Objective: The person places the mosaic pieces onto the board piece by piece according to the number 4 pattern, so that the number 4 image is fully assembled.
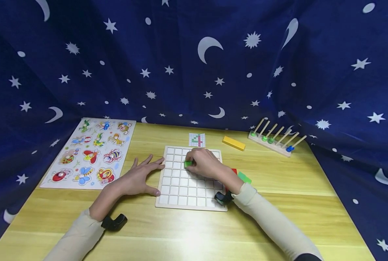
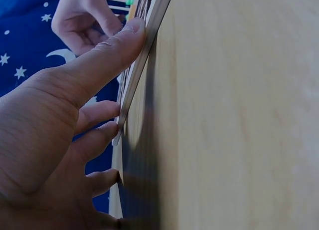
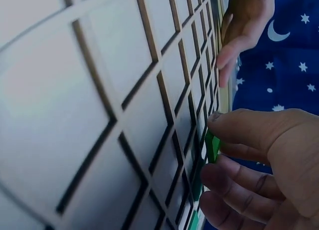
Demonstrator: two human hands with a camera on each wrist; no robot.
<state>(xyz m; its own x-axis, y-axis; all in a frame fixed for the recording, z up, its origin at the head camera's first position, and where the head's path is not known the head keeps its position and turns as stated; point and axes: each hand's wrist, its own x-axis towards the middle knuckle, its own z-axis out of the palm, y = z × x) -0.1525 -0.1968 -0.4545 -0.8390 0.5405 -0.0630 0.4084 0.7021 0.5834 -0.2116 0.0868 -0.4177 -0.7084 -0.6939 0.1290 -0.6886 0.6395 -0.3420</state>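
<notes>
My right hand (image 1: 204, 162) is over the upper middle of a white grid board (image 1: 182, 181) with a pale wooden frame. Thumb and fingers pinch a small green tile (image 1: 187, 164), seen edge-on in the right wrist view, close to the cells. More green pieces (image 3: 195, 220) show in the grid below it there, partly behind the fingers. Spread at the board's left side, my left hand (image 1: 137, 178) has its thumb and fingertips at the frame; the left wrist view shows the thumb (image 2: 133, 28) resting on the edge.
Beyond the board lies a small card (image 1: 197, 140) with a green and red grid pattern. A yellow block (image 1: 233, 143) and a peg stand (image 1: 272, 144) with beads are at the back right. Green (image 1: 244, 177) and red (image 1: 234, 170) pieces lie beside the right forearm. An insect puzzle (image 1: 96, 145) is left.
</notes>
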